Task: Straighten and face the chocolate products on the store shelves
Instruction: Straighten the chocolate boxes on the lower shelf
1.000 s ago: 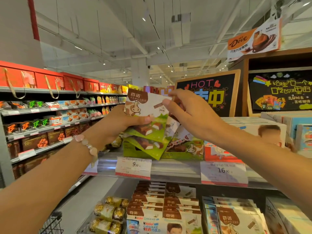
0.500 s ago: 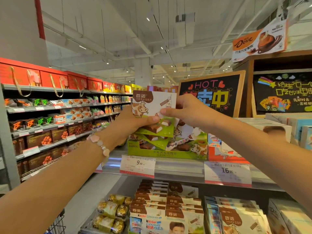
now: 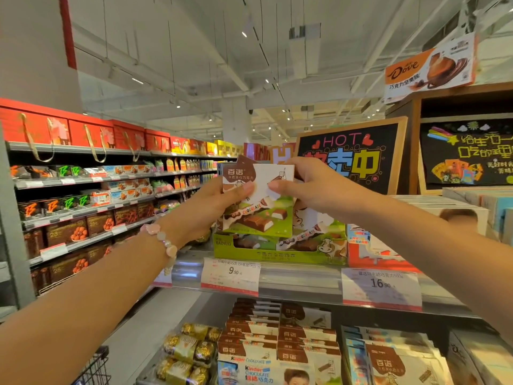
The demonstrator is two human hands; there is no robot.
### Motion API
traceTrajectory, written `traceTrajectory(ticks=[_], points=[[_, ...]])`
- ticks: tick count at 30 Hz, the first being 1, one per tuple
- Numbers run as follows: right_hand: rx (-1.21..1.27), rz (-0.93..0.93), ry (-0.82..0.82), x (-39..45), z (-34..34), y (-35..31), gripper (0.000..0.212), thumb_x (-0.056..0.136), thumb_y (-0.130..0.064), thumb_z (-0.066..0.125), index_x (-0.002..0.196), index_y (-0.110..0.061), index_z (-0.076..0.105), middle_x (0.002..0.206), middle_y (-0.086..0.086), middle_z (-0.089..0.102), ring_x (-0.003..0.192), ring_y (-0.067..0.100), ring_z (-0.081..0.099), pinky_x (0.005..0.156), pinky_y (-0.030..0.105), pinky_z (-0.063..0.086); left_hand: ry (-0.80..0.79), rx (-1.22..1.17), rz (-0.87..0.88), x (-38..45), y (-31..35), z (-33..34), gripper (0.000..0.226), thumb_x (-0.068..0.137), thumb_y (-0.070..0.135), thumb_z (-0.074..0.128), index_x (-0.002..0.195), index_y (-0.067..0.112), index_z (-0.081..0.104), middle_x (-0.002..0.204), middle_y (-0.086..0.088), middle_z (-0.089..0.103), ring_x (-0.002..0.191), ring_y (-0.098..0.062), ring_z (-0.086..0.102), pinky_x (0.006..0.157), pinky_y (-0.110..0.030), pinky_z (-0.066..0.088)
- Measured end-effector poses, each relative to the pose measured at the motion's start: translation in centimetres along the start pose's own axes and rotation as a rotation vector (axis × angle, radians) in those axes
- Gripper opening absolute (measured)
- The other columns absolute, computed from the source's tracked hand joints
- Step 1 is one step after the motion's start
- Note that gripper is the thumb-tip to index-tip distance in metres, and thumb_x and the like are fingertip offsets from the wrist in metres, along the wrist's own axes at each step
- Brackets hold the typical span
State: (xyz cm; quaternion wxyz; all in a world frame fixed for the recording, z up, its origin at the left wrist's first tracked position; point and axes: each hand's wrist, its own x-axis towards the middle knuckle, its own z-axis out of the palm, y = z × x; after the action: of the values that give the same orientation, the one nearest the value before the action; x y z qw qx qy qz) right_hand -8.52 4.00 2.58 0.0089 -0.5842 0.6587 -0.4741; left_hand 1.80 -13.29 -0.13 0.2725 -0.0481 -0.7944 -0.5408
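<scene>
From the head camera, I see my left hand (image 3: 222,201) and my right hand (image 3: 311,187) both holding one pack of chocolate bars (image 3: 258,201), with the fingers of each hand curled round its top edges and thumbs pressed on the front. The pack sits just above the green display box (image 3: 277,252), which stands on the top shelf (image 3: 299,282) above the price tag (image 3: 230,275). A moment ago the pack was tipped and the packs fanned out; now it stands straight with its front facing me, lower and closer to the green box. I think that means it is nearly ready to slide back into the green box. The hands also sit closer together than before.
</scene>
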Motion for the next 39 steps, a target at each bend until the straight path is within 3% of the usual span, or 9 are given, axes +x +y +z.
traceTrajectory(ticks=[3, 7, 10, 14, 17, 27, 32, 36, 39], points=[[0.023, -0.022, 0.117, 0.2, -0.4, -0.1, 0.016, 0.091, -0.015, 0.057, 0.106, -0.009, 0.060, 0.099, 0.003, 0.068, 0.082, 0.007, 0.066, 0.068, 0.019, 0.052, 0.039, 0.128, 0.072, -0.1, -0.7, -0.3, 0.049, 0.072, 0.036, 0.073, 0.114, 0.018, 0.057, 0.098, 0.009, 0.072, 0.087, -0.005, 0.067, 0.072, -0.019, 0.052], [0.374, 0.027, 0.452, 0.9, -2.0, -0.1, 0.006, 0.093, -0.014, 0.055, 0.097, -0.014, 0.058, 0.099, 0.006, 0.068, 0.086, 0.018, 0.067, 0.078, 0.037, 0.055, 0.113, 0.686, 0.082, -0.6, -1.9, -1.6, 0.086, 0.058, 0.051, 0.081, 0.131, 0.028, 0.042, 0.128, 0.011, 0.049, 0.108, 0.000, 0.050, 0.094, -0.025, 0.043], [0.367, 0.002, 0.664, 1.6, -2.2, 0.2, 0.017, 0.092, -0.019, 0.057, 0.108, -0.013, 0.055, 0.109, 0.007, 0.066, 0.096, 0.021, 0.065, 0.082, 0.040, 0.054, 0.119, 1.137, 0.141, -0.4, -2.0, -2.2, 0.090, 0.068, 0.051, 0.075, 0.142, 0.018, 0.034, 0.145, -0.001, 0.035, 0.129, -0.016, 0.031, 0.106, -0.031, 0.025], [0.430, -0.075, 0.742, 2.4, -1.0, 0.1, 0.023, 0.092, -0.016, 0.057, 0.112, -0.016, 0.047, 0.109, 0.003, 0.063, 0.098, 0.016, 0.063, 0.079, 0.032, 0.055, 0.115, 1.096, 0.151, -0.3, -1.1, -2.8, 0.075, 0.059, 0.048, 0.082, 0.122, 0.024, 0.049, 0.129, 0.002, 0.052, 0.114, -0.015, 0.049, 0.097, -0.037, 0.043], [0.377, -0.115, 0.713, 3.0, -0.2, 0.2, 0.023, 0.091, -0.015, 0.057, 0.111, -0.020, 0.046, 0.105, 0.000, 0.061, 0.094, 0.009, 0.061, 0.078, 0.024, 0.051, 0.055, 0.964, 0.138, -0.9, -1.0, -2.9, 0.061, 0.060, 0.042, 0.083, 0.106, 0.032, 0.044, 0.101, 0.017, 0.056, 0.088, -0.001, 0.056, 0.072, -0.026, 0.054], [0.129, -0.179, 0.521, 4.7, 2.0, 0.4, 0.037, 0.091, -0.014, 0.057, 0.126, -0.007, 0.046, 0.101, -0.007, 0.056, 0.081, -0.010, 0.055, 0.066, 0.002, 0.045, -0.017, 0.942, 0.256, -1.5, -1.9, -3.7, 0.051, 0.084, 0.062, 0.042, 0.120, 0.026, 0.048, 0.108, 0.008, 0.056, 0.095, -0.003, 0.052, 0.078, -0.026, 0.047], [-0.206, -0.175, 0.315, 4.7, 2.2, 0.9, 0.041, 0.090, -0.022, 0.059, 0.127, -0.010, 0.047, 0.106, 0.002, 0.061, 0.098, 0.018, 0.059, 0.081, 0.016, 0.047, 0.059, 0.867, 0.307, -1.7, -1.6, -3.6, 0.048, 0.079, 0.057, 0.053, 0.113, 0.023, 0.056, 0.102, 0.010, 0.060, 0.092, -0.004, 0.057, 0.077, -0.029, 0.051], [-0.341, -0.136, 0.142, 4.8, 2.2, 0.9, 0.040, 0.091, -0.023, 0.057, 0.129, -0.021, 0.044, 0.116, 0.022, 0.059, 0.104, 0.032, 0.058, 0.092, 0.047, 0.045, 0.160, 0.935, 0.388, -1.6, -1.8, -3.6, 0.050, 0.076, 0.059, 0.060, 0.109, 0.021, 0.063, 0.105, 0.011, 0.045, 0.097, -0.002, 0.040, 0.084, -0.010, 0.034], [-0.356, -0.098, 0.054, 5.0, 2.2, 0.5, 0.034, 0.091, -0.019, 0.056, 0.125, -0.020, 0.049, 0.114, 0.015, 0.061, 0.103, 0.029, 0.058, 0.090, 0.043, 0.046, 0.207, 0.877, 0.349, -1.6, -1.8, -3.5, 0.043, 0.071, 0.056, 0.067, 0.100, 0.025, 0.065, 0.125, 0.007, 0.028, 0.113, 0.002, 0.024, 0.088, 0.001, 0.026]])
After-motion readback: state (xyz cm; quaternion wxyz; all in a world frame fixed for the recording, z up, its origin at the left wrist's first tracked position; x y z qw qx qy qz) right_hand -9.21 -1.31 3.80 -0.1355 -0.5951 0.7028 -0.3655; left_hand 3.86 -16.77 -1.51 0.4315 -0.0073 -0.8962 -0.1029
